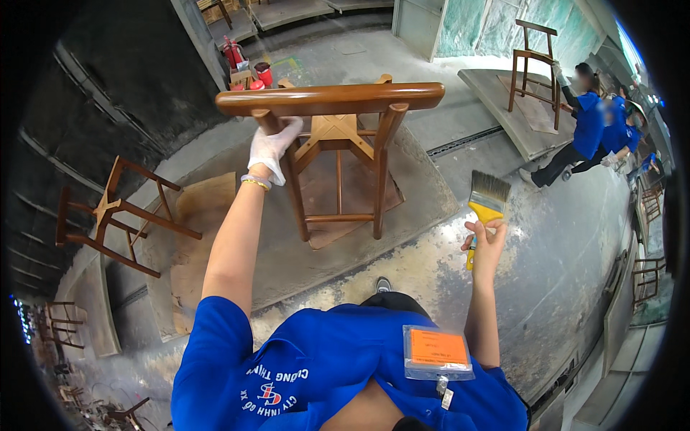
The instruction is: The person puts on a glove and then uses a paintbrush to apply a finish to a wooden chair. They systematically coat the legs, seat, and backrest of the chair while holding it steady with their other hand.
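In the head view, the brown wooden chair (pixel 338 129) is seen over a low platform (pixel 424 179), left of and well apart from the yellow-handled paintbrush (pixel 486 212), which is pinched in the closed fingers of the bare right hand (pixel 487 248), bristles pointed away from the body. The chair's long top rail (pixel 330 99) is aligned left to right; just beneath it, the left post is clasped by the curled fingers of the nearer, gloved left hand (pixel 273 149).

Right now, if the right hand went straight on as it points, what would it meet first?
The right hand, holding a yellow-handled flat paintbrush, seems free to pass above the mottled grey floor; depth is unclear.
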The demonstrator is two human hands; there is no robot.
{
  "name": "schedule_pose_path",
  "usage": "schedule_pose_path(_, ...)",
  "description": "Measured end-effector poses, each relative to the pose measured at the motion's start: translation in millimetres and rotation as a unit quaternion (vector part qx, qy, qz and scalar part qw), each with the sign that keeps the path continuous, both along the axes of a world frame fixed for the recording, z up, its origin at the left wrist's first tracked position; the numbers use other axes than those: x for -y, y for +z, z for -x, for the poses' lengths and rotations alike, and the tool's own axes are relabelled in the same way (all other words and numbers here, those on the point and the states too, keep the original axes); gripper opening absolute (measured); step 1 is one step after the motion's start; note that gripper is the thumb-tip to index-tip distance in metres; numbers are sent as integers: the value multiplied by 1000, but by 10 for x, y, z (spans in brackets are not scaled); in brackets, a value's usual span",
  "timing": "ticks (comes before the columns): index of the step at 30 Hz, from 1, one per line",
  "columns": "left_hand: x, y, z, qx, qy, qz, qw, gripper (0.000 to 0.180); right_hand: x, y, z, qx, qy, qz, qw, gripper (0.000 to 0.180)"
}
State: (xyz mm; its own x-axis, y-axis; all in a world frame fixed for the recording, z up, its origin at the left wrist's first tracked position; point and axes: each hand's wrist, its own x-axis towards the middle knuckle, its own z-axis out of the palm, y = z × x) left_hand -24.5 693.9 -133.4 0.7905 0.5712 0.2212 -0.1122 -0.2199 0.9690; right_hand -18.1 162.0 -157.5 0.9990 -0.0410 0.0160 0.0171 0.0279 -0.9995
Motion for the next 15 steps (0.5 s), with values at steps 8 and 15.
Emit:
schedule_pose_path(8,141,4,-324,186,178,131,957,11,516,-266,-880,-169,69,-112,977,30)
schedule_pose_path(15,375,514,-343,132,343,44,929,25,1197,152,-1993,-114,218,-222,944,46)
